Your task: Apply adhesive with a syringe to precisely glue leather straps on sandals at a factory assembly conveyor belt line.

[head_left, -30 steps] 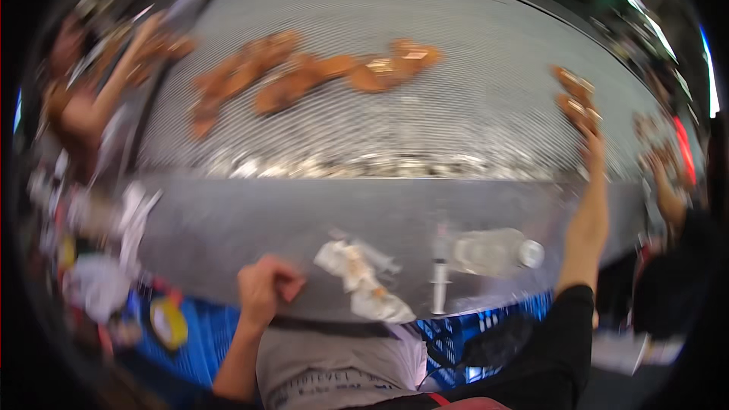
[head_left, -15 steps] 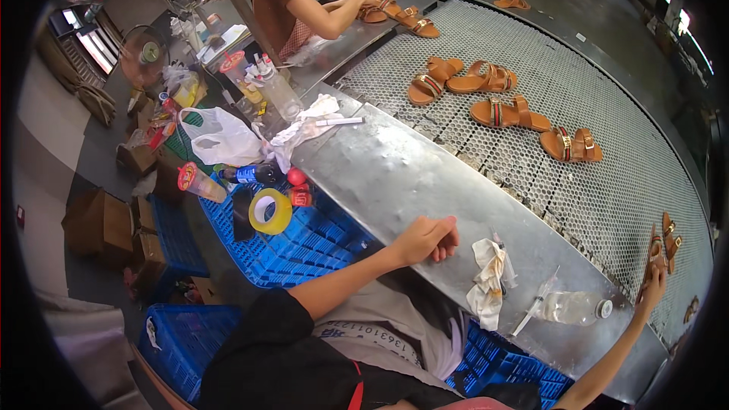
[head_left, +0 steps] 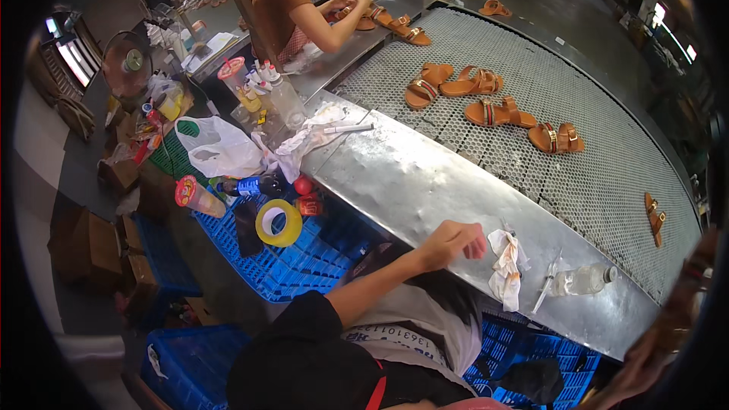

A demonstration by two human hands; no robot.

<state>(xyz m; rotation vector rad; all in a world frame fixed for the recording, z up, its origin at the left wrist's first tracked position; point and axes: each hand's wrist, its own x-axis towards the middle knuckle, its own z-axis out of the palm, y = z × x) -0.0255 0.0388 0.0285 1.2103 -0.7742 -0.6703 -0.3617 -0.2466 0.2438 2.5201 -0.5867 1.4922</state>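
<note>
My left hand [head_left: 459, 244] hovers over the near edge of the metal table, its fingers curled in a loose fist with nothing visible in them. Beside it lies a stained white cloth [head_left: 504, 269]. Farther right are a syringe [head_left: 547, 282] and a clear glass bottle [head_left: 581, 281] on its side. At the far right, blurred by motion, my right hand [head_left: 651, 345] grips a brown sandal [head_left: 696, 266]. Another brown sandal [head_left: 654, 219] stays on the mesh conveyor. Several brown strappy sandals [head_left: 497, 112] with striped bands and gold buckles lie farther up it.
The metal table [head_left: 425, 175] runs along the mesh conveyor [head_left: 592, 99]. On my left, a blue crate [head_left: 304, 262] carries a tape roll [head_left: 279, 222], a dark bottle and a drink cup [head_left: 199, 197]. A plastic bag [head_left: 220, 148] lies behind. A co-worker [head_left: 285, 11] handles sandals at the far end.
My right hand has lifted one sandal off the conveyor's right end and drawn it toward me. The view has shifted slightly; my left hand remains curled near the cloth.
</note>
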